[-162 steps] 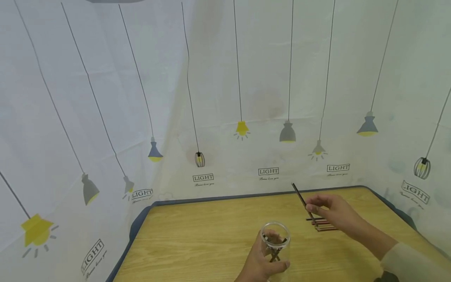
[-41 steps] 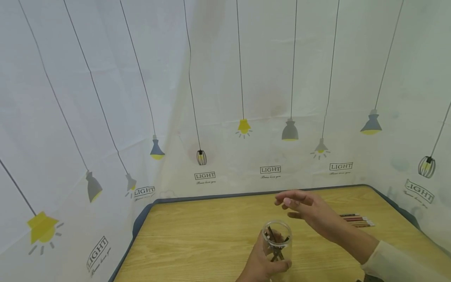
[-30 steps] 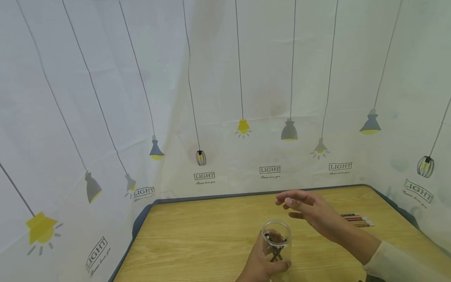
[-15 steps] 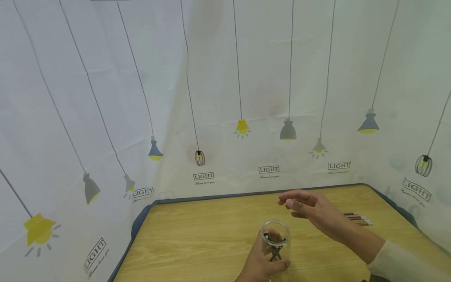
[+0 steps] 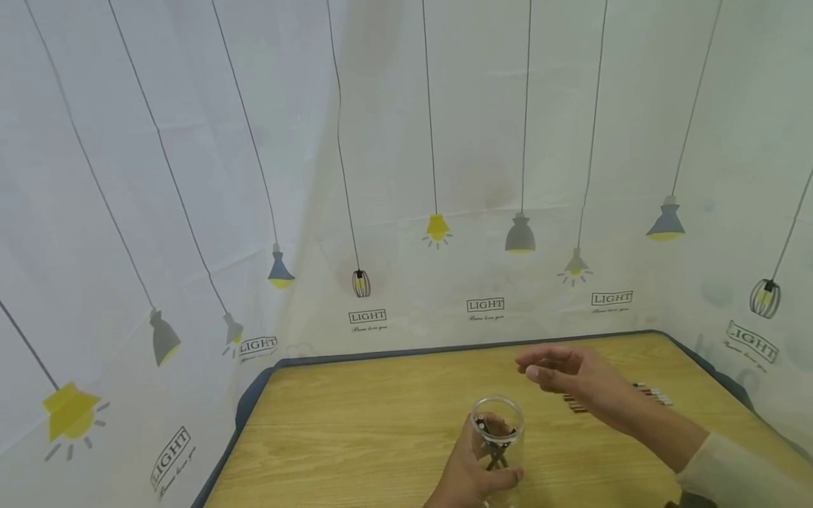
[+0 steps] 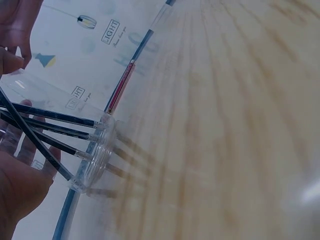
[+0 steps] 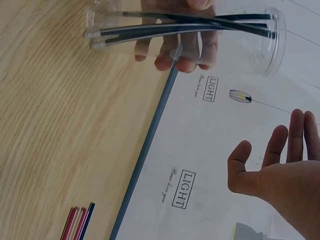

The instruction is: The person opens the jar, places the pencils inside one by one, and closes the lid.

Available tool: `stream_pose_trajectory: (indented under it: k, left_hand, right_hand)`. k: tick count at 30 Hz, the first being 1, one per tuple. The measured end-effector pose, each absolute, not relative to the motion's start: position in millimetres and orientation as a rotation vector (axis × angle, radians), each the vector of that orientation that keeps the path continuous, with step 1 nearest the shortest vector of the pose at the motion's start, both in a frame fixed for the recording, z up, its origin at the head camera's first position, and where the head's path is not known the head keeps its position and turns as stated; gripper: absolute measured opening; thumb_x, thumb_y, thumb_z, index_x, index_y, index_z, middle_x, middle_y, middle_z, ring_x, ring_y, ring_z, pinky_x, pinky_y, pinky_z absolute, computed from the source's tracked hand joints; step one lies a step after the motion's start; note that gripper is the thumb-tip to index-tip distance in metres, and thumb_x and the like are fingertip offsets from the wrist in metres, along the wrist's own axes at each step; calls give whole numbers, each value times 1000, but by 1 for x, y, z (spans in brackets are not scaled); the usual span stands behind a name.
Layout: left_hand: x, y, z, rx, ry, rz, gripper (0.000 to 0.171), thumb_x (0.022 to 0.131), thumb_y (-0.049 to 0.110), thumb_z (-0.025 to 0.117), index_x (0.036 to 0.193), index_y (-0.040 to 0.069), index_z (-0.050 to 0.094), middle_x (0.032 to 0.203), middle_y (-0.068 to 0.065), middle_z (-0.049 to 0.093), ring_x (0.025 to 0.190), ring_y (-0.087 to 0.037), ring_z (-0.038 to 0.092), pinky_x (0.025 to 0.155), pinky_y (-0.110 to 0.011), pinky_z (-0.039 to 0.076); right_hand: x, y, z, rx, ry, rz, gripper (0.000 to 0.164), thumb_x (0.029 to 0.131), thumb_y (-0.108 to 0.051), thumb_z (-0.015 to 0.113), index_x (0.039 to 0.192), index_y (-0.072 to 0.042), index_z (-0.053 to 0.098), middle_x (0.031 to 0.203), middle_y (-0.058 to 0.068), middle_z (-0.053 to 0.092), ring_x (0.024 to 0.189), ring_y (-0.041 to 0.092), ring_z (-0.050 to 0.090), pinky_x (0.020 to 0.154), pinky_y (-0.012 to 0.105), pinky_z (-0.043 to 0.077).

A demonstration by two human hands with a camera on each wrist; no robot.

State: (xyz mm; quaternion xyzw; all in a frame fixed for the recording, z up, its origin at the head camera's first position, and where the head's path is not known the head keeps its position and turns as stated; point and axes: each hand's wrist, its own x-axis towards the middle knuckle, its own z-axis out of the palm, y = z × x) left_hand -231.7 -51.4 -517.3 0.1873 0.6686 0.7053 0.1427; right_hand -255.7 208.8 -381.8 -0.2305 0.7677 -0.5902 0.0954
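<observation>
Left hand [image 5: 466, 469] is curled round transparent cylindrical jar [image 5: 517, 453] with round open mouth, near front of yellowish wood-grain surface [image 5: 356, 423]. Inside jar, four slim dark pencils [image 6: 65, 117], leaning crosswise. Right hand [image 5: 568, 374] raised beside jar, fingers loose, gripping nothing. Beneath right wrist, red and dark pencils [image 7: 80, 222] lie on surface, side by side.

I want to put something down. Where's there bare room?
The biggest bare patch is the wooden tabletop between the left hand, which holds the clear jar, and the blue left edge. More bare wood runs from the jar to the back edge. It's crowded on the right, where the right hand hovers by loose pencils.
</observation>
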Motion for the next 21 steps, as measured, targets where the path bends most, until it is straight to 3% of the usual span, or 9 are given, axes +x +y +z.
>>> stream_pose_trajectory:
  k: [5,11,16,21]
  left_hand:
    - [-233,-52,-520,554,1924,2045,62,91,4,83,142,17,50,144,-1,61,142,-32,56,120,-82,37]
    - [-234,-52,-522,557,1909,2051,61,92,5,83,141,20,51,144,-1,61,141,-31,56,121,-79,39]
    - [-235,-53,-522,559,1907,2053,63,91,5,84,143,19,51,144,0,62,140,-30,57,120,-77,41]
    - [-235,-53,-523,556,1901,2056,65,91,6,84,146,17,49,145,1,62,141,-30,56,121,-77,40]
  right_hand:
    - [-261,219,-389,-655,2359,-1669,40,113,-26,65,146,-4,65,148,14,70,125,13,70,98,38,61]
    - [-268,239,-403,-627,2430,-1623,37,112,-25,67,142,-4,69,139,14,71,116,12,72,92,35,66]
    - [-276,253,-412,-615,2582,-1513,33,110,-27,70,138,-9,73,138,15,73,114,5,70,92,30,62]
    - [-281,264,-418,-583,2717,-1390,29,110,-29,71,134,-14,75,137,13,75,115,9,70,90,32,59]
